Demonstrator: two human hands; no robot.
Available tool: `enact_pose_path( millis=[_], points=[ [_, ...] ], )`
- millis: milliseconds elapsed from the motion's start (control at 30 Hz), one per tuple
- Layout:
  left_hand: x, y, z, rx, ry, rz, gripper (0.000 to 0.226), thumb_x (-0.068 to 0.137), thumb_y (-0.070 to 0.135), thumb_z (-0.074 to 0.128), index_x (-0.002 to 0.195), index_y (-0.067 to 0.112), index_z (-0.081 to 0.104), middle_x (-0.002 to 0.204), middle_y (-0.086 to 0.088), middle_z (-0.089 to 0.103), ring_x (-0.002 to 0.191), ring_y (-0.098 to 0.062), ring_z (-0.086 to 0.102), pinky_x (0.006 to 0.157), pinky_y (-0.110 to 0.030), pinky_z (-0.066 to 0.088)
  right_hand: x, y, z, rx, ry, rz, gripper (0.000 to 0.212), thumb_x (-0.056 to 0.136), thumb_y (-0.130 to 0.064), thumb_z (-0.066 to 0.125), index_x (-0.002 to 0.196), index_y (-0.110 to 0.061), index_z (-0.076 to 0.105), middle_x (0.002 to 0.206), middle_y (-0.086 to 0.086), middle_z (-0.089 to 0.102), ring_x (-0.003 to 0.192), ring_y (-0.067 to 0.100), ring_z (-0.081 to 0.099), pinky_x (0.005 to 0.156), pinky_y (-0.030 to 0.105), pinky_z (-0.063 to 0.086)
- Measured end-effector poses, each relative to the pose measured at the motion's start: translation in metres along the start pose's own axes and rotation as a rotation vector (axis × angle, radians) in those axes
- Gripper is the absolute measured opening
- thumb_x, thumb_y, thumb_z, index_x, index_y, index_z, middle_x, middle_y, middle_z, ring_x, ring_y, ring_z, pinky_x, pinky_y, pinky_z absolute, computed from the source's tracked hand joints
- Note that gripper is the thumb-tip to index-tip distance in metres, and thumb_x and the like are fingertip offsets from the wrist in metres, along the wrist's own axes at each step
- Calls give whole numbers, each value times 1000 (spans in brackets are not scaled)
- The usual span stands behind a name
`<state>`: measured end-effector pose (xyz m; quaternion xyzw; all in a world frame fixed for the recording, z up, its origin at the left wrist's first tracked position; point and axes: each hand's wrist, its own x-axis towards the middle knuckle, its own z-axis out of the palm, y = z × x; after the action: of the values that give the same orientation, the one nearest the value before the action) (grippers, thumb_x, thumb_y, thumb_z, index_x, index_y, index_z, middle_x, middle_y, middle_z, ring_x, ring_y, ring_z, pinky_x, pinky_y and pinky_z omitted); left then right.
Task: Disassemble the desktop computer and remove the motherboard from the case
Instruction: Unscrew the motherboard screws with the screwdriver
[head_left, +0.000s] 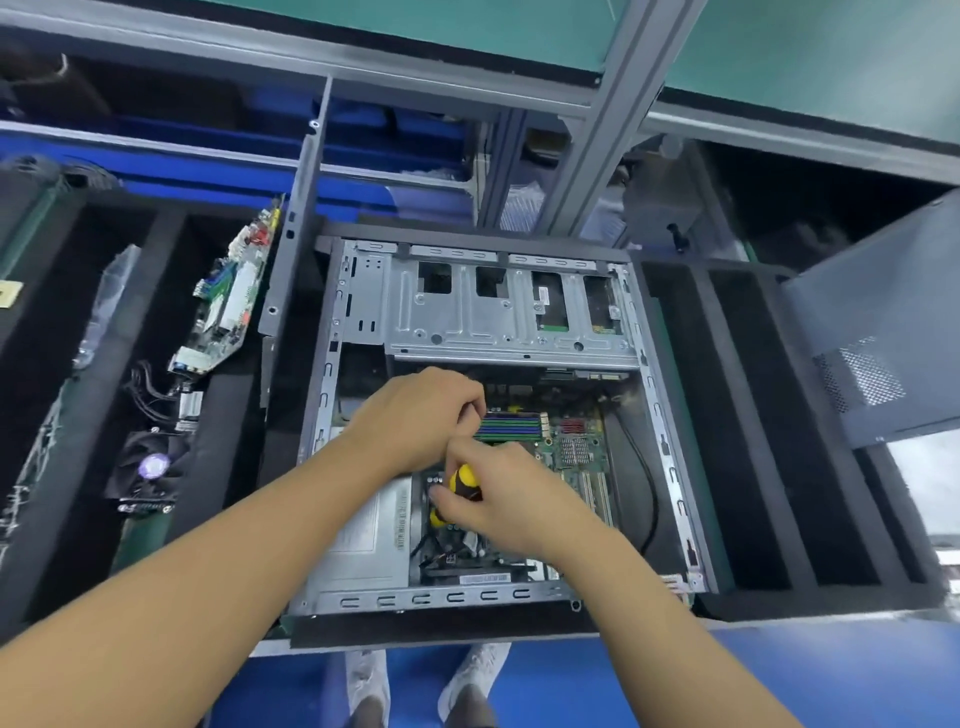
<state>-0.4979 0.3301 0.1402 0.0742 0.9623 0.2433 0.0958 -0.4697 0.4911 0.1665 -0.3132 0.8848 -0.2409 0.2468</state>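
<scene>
1. The motherboard (579, 467) is judged to be a thin, stiff but brittle board – light, easily flexed if lifted by one corner, and crowded with fragile parts. It is best taken by its bare edges, not by the blue memory slots (509, 426) or the sockets.
2. The board is seen lying flat on the floor of the open case (483, 595), below the grey drive cage (498, 312) and to the right of the power supply (371, 535). Whether any screws are left in it cannot be told.
3. The case is set on the desk (779, 519) directly in front of the person, open side up.
4. Both hands are held over the middle of the board, close together and nearly touching. The right hand (511, 501) is closed around a yellow-and-black screwdriver (462, 486), which is pointed down toward the board – its tip is hidden.
5. The left hand (421, 415) is curled just above the right, fingers bent inward at the slots; whether anything is pinched in it cannot be told.
6. A loose black cable (647, 478) is seen along the board's right side and is likely to snag when the board is lifted.
</scene>
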Motion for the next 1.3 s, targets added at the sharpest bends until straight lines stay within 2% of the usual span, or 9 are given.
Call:
enact_pose_path(
  millis=[100,267,433,600,767,933,1133,1200,1300],
  points=[
    [1,-3,2,-1,-29,-1,23,87,26,43,91,33,65,91,14,65,75,-10,59,64,-33,51,4,1,5,-34,-22,1,20,94,-42,57,96,-24,48,76,6,62,67,23,50,59,36,41],
    [5,-5,4,0,-39,-12,26,90,27,43,93,35,67,92,11,65,71,-10,60,55,-27,39,1,9,11,-60,-86,-12,20,96,-42,55,98,-23,48,76,6,61,69,24,53,64,41,48],
    [3,-5,3,-28,-21,-7,27,91,27,42,94,34,68,92,11,65,70,-10,58,59,-27,41,-2,12,20,-86,-109,-8,20,97,-40,55,99,-22,46,76,2,60,70,21,50,62,38,45],
    [4,-4,2,-25,-30,-2,27,92,28,41,95,34,67,92,9,65,73,-13,60,60,-29,39,-5,12,20,-107,-90,-4,21,98,-45,53,94,-30,40,69,-5,53,60,10,45,49,25,31],
    [2,-3,1,-36,-38,3,26,92,29,41,95,33,67,91,8,65,74,-15,62,63,-31,47,-5,11,21,-129,-107,15,21,98,-47,53,96,-29,40,67,-7,47,59,2,38,48,23,26],
    [1,-2,0,-42,-45,7,26,92,28,41,94,32,67,87,10,62,71,-13,60,63,-32,48,-6,13,21,-134,-91,32,22,97,-49,51,91,-35,34,72,-3,51,61,18,51,48,26,29],
    [2,-2,0,-45,-41,9,26,92,27,41,93,32,67,80,12,60,65,-7,56,61,-30,44,-6,9,20,-158,-118,16,24,97,-48,51,94,-32,34,75,-5,48,67,22,49,54,33,37],
    [2,-2,0,-44,-42,10,26,93,26,41,92,31,67,78,14,59,63,-3,55,60,-29,43,-6,3,19,-202,-159,-19,30,96,-54,50,94,-29,33,74,-9,43,64,19,45,52,33,37],
    [3,-2,0,-37,-43,9,26,92,26,42,93,32,67,77,15,59,62,-2,54,58,-28,43,-10,-6,16,-322,-156,-47,41,96,-66,36,95,-25,30,68,-6,39,58,21,40,53,37,35]
  ],
)
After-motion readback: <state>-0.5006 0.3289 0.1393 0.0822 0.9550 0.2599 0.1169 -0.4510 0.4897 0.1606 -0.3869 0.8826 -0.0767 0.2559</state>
